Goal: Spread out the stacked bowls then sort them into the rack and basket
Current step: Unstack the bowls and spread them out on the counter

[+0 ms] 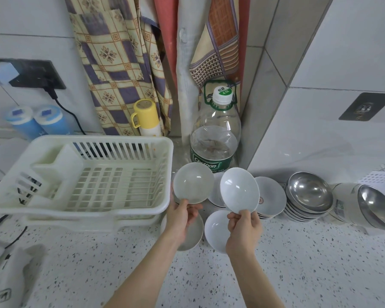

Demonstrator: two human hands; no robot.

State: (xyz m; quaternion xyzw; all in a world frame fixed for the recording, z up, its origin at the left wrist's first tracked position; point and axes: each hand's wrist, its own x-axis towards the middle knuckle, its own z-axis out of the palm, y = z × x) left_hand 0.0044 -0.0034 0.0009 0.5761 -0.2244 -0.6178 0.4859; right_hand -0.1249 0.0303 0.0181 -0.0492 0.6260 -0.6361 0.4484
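Hands: two bare hands, both raised over the speckled countertop.
Left hand: fingers closed on the lower rim of one white bowl, held tilted, just right of the rack.
Right hand: fingers pinched on the lower rim of a second white bowl, also tilted toward the camera.
Bowls lying singly: two white ones on the counter below the hands, one partly hidden by the left wrist, one beside the right hand.
Bowl stacks: a white stack and a steel stack along the wall; another white bowl shows behind the held pair.
Steel bowl on its side: far right, cut by the frame edge.
Rack: one white plastic dish rack, left, holding no bowls.
Bottle: one large clear water bottle in the corner, behind the held bowls.
Open room: bare counter in front and to the right; the wall closes the back.
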